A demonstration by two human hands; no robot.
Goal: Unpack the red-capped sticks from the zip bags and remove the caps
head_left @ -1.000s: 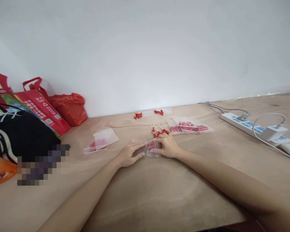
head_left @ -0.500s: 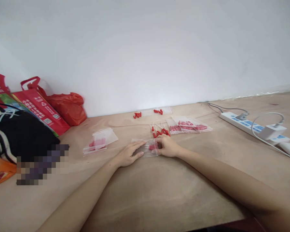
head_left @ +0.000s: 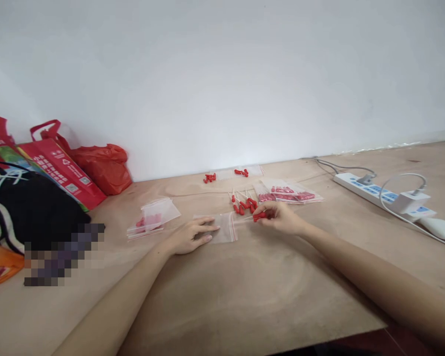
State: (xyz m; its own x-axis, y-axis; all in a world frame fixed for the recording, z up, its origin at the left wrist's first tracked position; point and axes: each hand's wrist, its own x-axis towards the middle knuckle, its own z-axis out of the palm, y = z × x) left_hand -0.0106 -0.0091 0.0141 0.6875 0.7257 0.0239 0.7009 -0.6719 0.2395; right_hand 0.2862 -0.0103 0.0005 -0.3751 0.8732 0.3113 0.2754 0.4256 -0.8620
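Observation:
My left hand point(head_left: 193, 236) lies with fingers stretched out on the left part of a clear zip bag point(head_left: 225, 228), pressing it to the tabletop. My right hand point(head_left: 282, 218) is closed round the red ends of a small bunch of red-ended sticks point(head_left: 258, 216), right of the bag's mouth. Their thin pale stems point left toward that mouth. How many it holds I cannot tell. Just beyond, several loose red-ended sticks point(head_left: 241, 203) lie with their stems pointing away from me.
Filled zip bags point(head_left: 292, 192) overlap at the right, and more zip bags point(head_left: 157, 215) lie at the left. Red pieces point(head_left: 209, 177) sit near the wall. A white power strip point(head_left: 374, 193) with cables is far right; red bags point(head_left: 63, 165) and a black bag point(head_left: 37, 207) stand left.
My right hand has moved right, away from the zip bag, with the red-ended sticks. Earlier their red ends were at the bag's mouth. My left hand has shifted slightly left.

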